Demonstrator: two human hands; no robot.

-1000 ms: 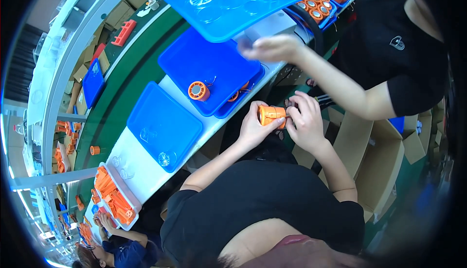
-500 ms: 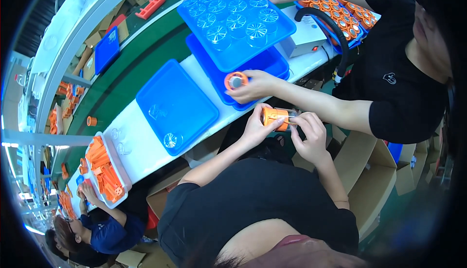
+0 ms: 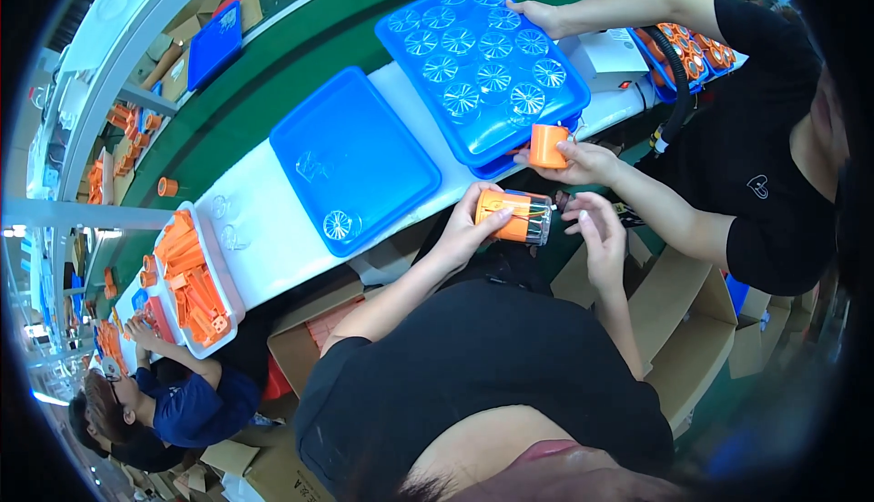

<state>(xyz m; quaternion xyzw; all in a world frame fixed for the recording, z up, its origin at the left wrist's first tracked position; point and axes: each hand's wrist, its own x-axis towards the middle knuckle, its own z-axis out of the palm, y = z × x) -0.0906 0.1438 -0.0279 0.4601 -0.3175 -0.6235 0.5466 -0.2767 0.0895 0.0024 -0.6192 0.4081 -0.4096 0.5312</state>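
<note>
Holding with my left hand (image 3: 467,226) the orange cylinder (image 3: 503,214), before my chest | my right hand (image 3: 601,236) is loosely opened, just beside its clear end (image 3: 543,223) | beyond, co-worker's hand (image 3: 590,165) grips orange cup (image 3: 548,146) | farther, blue tray (image 3: 489,140) bears clear round pieces (image 3: 494,77)

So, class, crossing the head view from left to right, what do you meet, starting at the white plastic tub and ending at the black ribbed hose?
White plastic tub → mostly bare, blue plastic tray → orange cylinder with a clear end → wearer's right hand → black ribbed hose.
</note>
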